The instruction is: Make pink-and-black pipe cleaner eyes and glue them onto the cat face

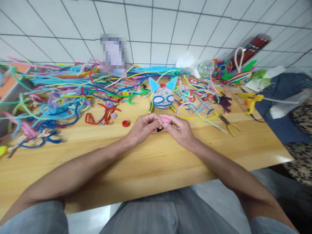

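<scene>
My left hand point(147, 127) and my right hand point(179, 128) meet over the wooden table, both with fingers closed on a small pink piece point(165, 120). Something small and black point(159, 129) shows just under the fingertips; whether it is joined to the pink piece I cannot tell. Right behind my hands stands a round silvery figure point(163, 96) with light blue pointed ears and blue loops around pale pink ovals. A red coil point(126, 123) lies on the table to the left of my left hand.
Many colourful pipe cleaners point(60, 94) cover the table's left and back. Yellow-handled pliers point(229, 125) and a yellow glue gun point(251, 102) lie at the right. Loose pipe cleaner pieces point(200, 107) are behind my right hand. A tiled wall point(163, 29) rises behind.
</scene>
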`<state>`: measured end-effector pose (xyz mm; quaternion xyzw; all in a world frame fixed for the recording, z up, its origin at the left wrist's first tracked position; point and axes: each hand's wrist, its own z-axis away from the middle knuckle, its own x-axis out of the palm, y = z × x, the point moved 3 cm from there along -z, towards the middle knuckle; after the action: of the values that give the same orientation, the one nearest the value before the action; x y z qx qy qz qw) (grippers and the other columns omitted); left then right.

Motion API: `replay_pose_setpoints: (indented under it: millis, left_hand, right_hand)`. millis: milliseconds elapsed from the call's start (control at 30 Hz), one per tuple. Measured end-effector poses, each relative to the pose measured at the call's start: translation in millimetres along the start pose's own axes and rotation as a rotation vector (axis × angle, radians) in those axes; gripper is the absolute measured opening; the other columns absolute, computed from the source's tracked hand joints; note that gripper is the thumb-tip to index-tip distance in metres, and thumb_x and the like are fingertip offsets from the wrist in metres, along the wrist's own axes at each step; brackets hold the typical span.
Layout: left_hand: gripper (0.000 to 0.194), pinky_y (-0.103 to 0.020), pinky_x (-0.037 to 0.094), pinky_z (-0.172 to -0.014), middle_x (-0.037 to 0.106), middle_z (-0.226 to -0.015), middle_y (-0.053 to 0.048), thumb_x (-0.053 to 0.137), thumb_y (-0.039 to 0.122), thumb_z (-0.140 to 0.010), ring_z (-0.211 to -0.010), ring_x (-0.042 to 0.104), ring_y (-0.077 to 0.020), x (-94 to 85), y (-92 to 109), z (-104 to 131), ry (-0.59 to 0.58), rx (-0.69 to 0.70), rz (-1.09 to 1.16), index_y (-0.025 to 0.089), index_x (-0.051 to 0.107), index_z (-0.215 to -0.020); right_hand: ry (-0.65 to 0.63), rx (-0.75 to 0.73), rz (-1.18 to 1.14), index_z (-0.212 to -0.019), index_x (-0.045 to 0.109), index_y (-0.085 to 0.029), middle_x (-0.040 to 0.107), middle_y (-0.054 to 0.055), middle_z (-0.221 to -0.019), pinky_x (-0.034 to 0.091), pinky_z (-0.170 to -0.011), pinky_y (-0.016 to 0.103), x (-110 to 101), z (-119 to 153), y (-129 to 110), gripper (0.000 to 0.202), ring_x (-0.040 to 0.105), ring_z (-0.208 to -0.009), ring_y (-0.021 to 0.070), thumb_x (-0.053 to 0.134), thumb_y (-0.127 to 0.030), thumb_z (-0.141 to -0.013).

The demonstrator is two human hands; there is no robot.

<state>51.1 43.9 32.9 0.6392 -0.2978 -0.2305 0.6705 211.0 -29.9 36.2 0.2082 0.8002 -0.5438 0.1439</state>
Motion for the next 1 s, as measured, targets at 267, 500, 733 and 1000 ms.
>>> replay_pose_setpoints:
  millis: [267, 500, 733, 1000]
  left_hand:
    - [0.038, -0.023, 0.046, -0.061, 0.07, -0.071, -0.002, 0.082, 0.051, -0.082, -0.061, 0.056, -0.0103, -1.6, 6, 0, -0.033, -0.093, -0.054, 0.014, 0.072, -0.08]
    - [0.043, -0.023, 0.048, -0.065, 0.071, -0.075, -0.003, 0.082, 0.057, -0.082, -0.067, 0.061, -0.0116, 1.5, 9, -2, -0.003, -0.14, -0.113, 0.014, 0.072, -0.085]
    - [0.052, -0.027, 0.054, -0.065, 0.076, -0.08, -0.005, 0.085, 0.063, -0.076, -0.07, 0.068, -0.0155, 1.6, 6, 2, 0.067, -0.211, -0.066, 0.014, 0.07, -0.088]
    - [0.045, -0.024, 0.049, -0.064, 0.07, -0.07, -0.002, 0.08, 0.06, -0.084, -0.065, 0.062, -0.0121, -21.1, -2, 13, 0.153, -0.177, -0.156, 0.015, 0.072, -0.085]
  right_hand:
    - [-0.018, 0.027, -0.036, -0.118, 0.073, -0.023, 0.079, 0.002, -0.093, 0.057, -0.077, 0.028, -2, 2, -1, 0.022, 0.075, -0.083, 0.0158, 0.057, -0.033, -0.104]
    - [-0.047, 0.131, -0.206, -0.115, 0.068, -0.022, 0.077, -0.001, -0.089, 0.054, -0.073, 0.024, -1, -1, 1, 0.019, 0.071, -0.079, 0.0126, 0.057, -0.033, -0.103]
    - [-0.086, 0.215, 0.068, -0.106, 0.073, -0.021, 0.075, -0.001, -0.082, 0.047, -0.067, 0.027, -53, -14, -7, 0.02, 0.067, -0.072, 0.0151, 0.068, -0.033, -0.091]
    - [0.339, 0.477, 0.457, -0.099, 0.075, -0.02, 0.075, 0.005, -0.088, 0.048, -0.071, 0.031, -199, 29, 47, 0.024, 0.066, -0.075, 0.0183, 0.073, -0.04, -0.085]
